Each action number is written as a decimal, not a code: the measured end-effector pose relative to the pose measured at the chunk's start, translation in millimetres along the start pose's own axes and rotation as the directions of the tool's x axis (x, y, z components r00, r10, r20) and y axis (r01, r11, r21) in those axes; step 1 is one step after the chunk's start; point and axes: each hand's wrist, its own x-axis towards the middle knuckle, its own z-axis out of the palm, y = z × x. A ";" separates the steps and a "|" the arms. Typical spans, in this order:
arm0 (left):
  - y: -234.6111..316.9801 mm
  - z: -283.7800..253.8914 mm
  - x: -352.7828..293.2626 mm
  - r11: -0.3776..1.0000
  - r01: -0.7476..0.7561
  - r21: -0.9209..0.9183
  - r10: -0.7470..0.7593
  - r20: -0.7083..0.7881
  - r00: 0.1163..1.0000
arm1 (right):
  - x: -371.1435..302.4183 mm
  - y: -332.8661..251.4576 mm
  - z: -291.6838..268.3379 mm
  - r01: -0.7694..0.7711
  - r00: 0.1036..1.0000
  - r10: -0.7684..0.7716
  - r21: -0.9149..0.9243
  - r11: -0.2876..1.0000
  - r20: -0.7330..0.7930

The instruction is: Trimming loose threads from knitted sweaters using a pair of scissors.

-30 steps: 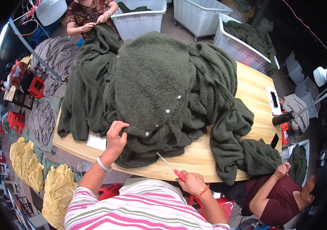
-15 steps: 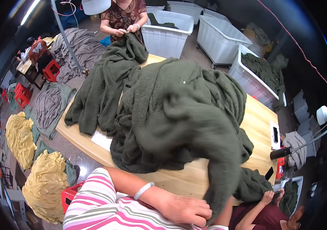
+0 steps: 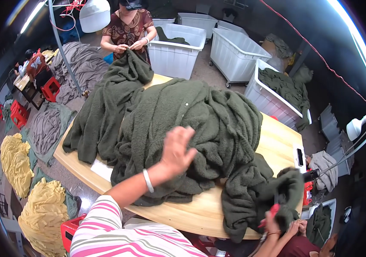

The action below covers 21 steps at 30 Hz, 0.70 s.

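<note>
My left hand [image 3: 178, 150], slightly blurred, is open with fingers apart over a large heap of dark green fleece cloth [image 3: 161, 103] on the table. It holds nothing; I cannot tell whether it touches the heap. At the lower right, my right hand [image 3: 271, 224] is closed round a red-handled tool [image 3: 274, 210], which looks like small scissors; its tip is hard to make out. The tool lies against a dark green fleece piece [image 3: 243, 192] that trails over the table's near right edge. A co-worker's hands [image 3: 298, 227] are just right of mine.
Across the wooden table [image 3: 277, 132], another person [image 3: 127, 34] handles one end of green fleece. White wheeled bins [image 3: 178, 51] stand behind. A black lamp or tool end [image 3: 311, 174] juts in at the right edge. Yellow cloth piles [image 3: 43, 214] lie at left.
My left hand has risen from my lap to above the heap. The fleece piece that was swinging in front has landed at the right, where my right hand and the red-handled tool now show.
</note>
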 end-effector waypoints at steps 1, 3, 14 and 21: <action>-31.5 5.5 4.1 0.993 0.098 0.062 -0.097 -0.015 0.995 | -27.4 -33.5 33.4 0.260 0.954 -0.288 0.243 0.934 0.085; -83.1 20.4 7.0 0.948 0.315 0.051 -0.315 -0.018 0.949 | -43.2 -32.0 83.2 0.299 0.912 -0.375 0.358 0.885 0.165; -129.9 26.9 -17.9 0.028 0.704 -0.710 -0.534 0.585 0.611 | -157.3 -226.8 148.4 0.818 0.509 -0.742 0.021 0.574 0.437; -116.0 21.8 -25.9 -0.227 0.641 -0.733 -0.521 0.648 0.556 | -147.7 -246.1 178.2 0.861 0.417 -0.756 0.046 0.506 0.504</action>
